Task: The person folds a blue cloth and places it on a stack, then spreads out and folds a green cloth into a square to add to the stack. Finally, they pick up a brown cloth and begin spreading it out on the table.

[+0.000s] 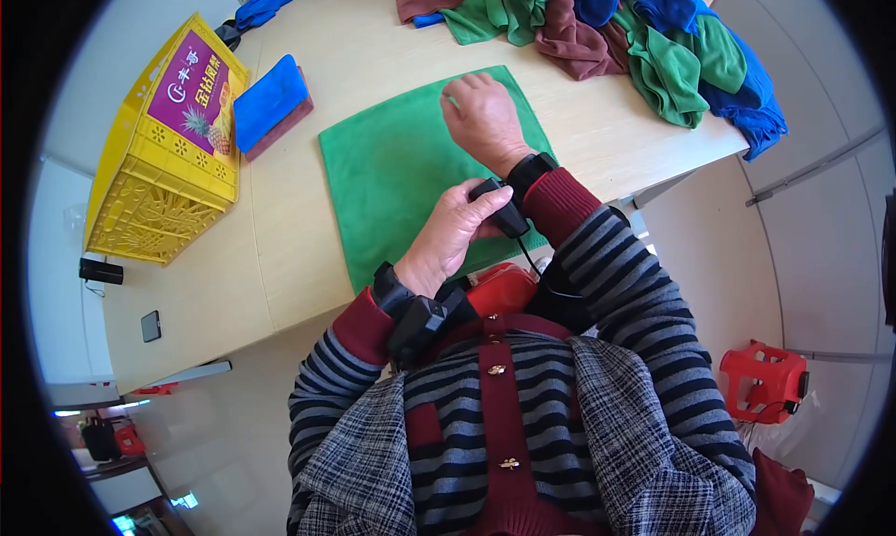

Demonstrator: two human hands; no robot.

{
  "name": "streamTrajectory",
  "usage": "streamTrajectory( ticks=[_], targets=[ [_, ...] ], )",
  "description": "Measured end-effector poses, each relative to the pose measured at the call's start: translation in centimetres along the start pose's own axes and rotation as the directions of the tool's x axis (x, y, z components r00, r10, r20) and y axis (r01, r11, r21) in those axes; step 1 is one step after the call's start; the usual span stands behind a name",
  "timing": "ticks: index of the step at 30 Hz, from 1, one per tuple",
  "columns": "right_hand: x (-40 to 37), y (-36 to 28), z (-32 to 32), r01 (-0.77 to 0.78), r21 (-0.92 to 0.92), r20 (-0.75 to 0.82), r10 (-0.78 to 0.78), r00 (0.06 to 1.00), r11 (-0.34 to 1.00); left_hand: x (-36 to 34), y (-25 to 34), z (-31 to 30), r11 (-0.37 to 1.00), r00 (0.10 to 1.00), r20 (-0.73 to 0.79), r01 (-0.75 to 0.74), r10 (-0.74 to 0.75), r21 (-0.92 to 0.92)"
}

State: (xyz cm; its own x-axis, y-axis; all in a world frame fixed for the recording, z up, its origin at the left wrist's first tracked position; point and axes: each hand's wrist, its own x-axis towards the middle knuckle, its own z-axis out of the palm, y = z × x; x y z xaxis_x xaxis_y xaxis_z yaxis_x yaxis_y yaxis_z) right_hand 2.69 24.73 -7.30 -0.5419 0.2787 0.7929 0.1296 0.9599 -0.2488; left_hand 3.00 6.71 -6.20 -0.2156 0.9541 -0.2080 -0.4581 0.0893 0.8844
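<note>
My left hand point(446, 232) is closed around a small black box point(504, 209) with a thin cable, right beside the black band point(531, 175) on my right wrist. Over the upper right part of a spread green cloth point(373, 172) is my right hand point(483, 116), its fingers curled in a loose fist with nothing visible in them. The cloth lies flat on the table near its front edge. Another black band point(392, 289) circles my left wrist, with a bulky black device point(418, 323) next to it.
Crumpled green, blue and brown cloths point(667, 69) are heaped at the table's far right, some hanging over the edge. Folded blue and brown cloths point(271, 106) lie by a yellow crate point(173, 172) at left. A red stool point(763, 382) stands on the floor at right.
</note>
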Motion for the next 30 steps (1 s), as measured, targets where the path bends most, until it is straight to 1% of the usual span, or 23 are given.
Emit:
streamTrajectory(
  ticks=[1, 2, 4, 5, 6, 8, 9, 11, 12, 14, 15, 18, 19, 20, 21, 22, 23, 24, 25, 26, 27, 29, 30],
  targets=[
    [-0.3, -0.1, -0.1, -0.001, -0.001, 0.002, 0.001, 1.0, 1.0, 0.0, -0.2, 0.2, 0.999, 1.0, -0.012, 0.019, -0.019, -0.031],
    [-0.6, -0.3, -0.2, 0.068, 0.005, 0.1, -0.068, 0.993, 0.998, 0.0, -0.4, 0.3, 0.997, 0.999, -0.025, 0.037, -0.038, -0.062],
    [-1.0, -0.7, -0.1, 0.204, 0.042, 0.286, -0.207, 0.936, 0.978, 0.0, -0.6, 0.1, 0.994, 0.998, -0.039, 0.053, -0.056, -0.093],
    [-1.1, -0.7, 0.2, 0.206, 0.046, 0.287, -0.21, 0.935, 0.977, 0.0, -0.8, -0.1, 0.995, 0.998, -0.024, 0.057, -0.059, -0.088],
    [-1.2, -0.7, 0.5, 0.101, 0.061, 0.265, -0.114, 0.958, 0.993, 0.0, -0.9, -0.4, 0.995, 0.998, -0.012, 0.062, -0.063, -0.083],
    [-1.7, -0.7, 0.9, -0.111, 0.102, 0.231, 0.085, 0.969, 0.989, -0.3, -1.1, -1.0, 0.994, 0.998, -0.01, 0.067, -0.068, -0.084],
    [-1.8, -0.7, 1.0, -0.11, 0.11, 0.236, 0.082, 0.968, 0.988, -0.3, -0.8, -1.4, 0.993, 0.997, -0.012, 0.079, -0.08, -0.085],
    [-1.8, -0.4, 0.9, -0.364, 0.242, 0.291, 0.291, 0.912, 0.899, 0.0, 0.1, -2.6, 0.992, 0.995, -0.022, 0.095, -0.097, -0.086],
    [-1.8, -0.3, 1.0, -0.481, 0.304, 0.333, 0.382, 0.862, 0.822, 0.3, 0.8, -3.5, 0.992, 0.995, -0.041, 0.09, -0.094, -0.087],
    [-2.0, 0.8, 0.7, -0.497, 0.328, 0.381, 0.369, 0.848, 0.803, 1.0, 2.2, -5.8, 0.974, 0.993, -0.104, 0.028, -0.052, -0.226],
    [-2.2, 1.0, 1.1, -0.514, 0.335, 0.419, 0.364, 0.832, 0.789, 1.3, 2.4, -6.9, 0.973, 0.99, -0.13, 0.021, -0.052, -0.231],
    [-2.1, -3.0, -1.2, -0.497, 0.421, 0.466, 0.289, 0.836, 0.759, 2.7, 2.9, -10.1, 0.941, 0.943, -0.308, -0.214, 0.129, -0.261],
    [-2.2, -4.4, -2.5, -0.492, 0.453, 0.48, 0.262, 0.837, 0.743, 2.8, 3.3, -10.6, 0.94, 0.939, -0.317, -0.22, 0.132, -0.261],
    [-2.5, -5.6, -3.4, -0.491, 0.457, 0.483, 0.257, 0.837, 0.742, 3.0, 3.6, -11.0, 0.939, 0.903, -0.381, -0.287, 0.199, -0.191],
    [-2.7, -7.0, -4.2, -0.618, 0.505, 0.671, 0.176, 0.72, 0.602, 3.1, 3.8, -11.2, 0.931, 0.86, -0.436, -0.347, 0.266, -0.117],
    [-3.0, -8.1, -4.8, -0.741, 0.498, 0.814, 0.053, 0.579, 0.451, 3.3, 4.1, -11.4, 0.916, 0.81, -0.483, -0.4, 0.333, -0.04],
    [-3.3, -9.0, -5.4, -0.742, 0.497, 0.815, 0.052, 0.577, 0.451, 3.6, 4.3, -11.5, 0.916, 0.81, -0.484, -0.4, 0.332, -0.041],
    [-3.5, -9.9, -5.9, -0.854, 0.433, 0.9, -0.083, 0.429, 0.288, 3.8, 4.6, -11.7, 0.898, 0.755, -0.518, -0.436, 0.402, 0.06],
    [-3.7, -10.6, -6.1, -0.938, 0.321, 0.928, -0.24, 0.284, 0.133, 4.1, 4.9, -11.7, 0.871, 0.697, -0.541, -0.464, 0.471, 0.162],
    [-4.0, -11.0, -6.0, -0.938, 0.32, 0.929, -0.238, 0.283, 0.134, 4.3, 5.0, -11.8, 0.835, 0.633, -0.554, -0.483, 0.541, 0.264],
    [-4.3, -11.4, -5.8, -0.954, 0.297, 0.933, -0.23, 0.278, 0.052, 4.5, 5.0, -11.8, 0.834, 0.633, -0.553, -0.485, 0.542, 0.262],
    [-5.0, -12.1, -5.1, -0.963, 0.243, 0.94, -0.218, 0.264, -0.116, 4.9, 5.0, -11.7, 0.71, 0.526, -0.48, -0.46, 0.702, 0.534],
    [-5.3, -12.3, -4.7, -0.963, 0.243, 0.94, -0.219, 0.263, -0.115, 5.0, 4.9, -11.6, 0.622, 0.474, -0.423, -0.431, 0.773, 0.654]
  ],
)
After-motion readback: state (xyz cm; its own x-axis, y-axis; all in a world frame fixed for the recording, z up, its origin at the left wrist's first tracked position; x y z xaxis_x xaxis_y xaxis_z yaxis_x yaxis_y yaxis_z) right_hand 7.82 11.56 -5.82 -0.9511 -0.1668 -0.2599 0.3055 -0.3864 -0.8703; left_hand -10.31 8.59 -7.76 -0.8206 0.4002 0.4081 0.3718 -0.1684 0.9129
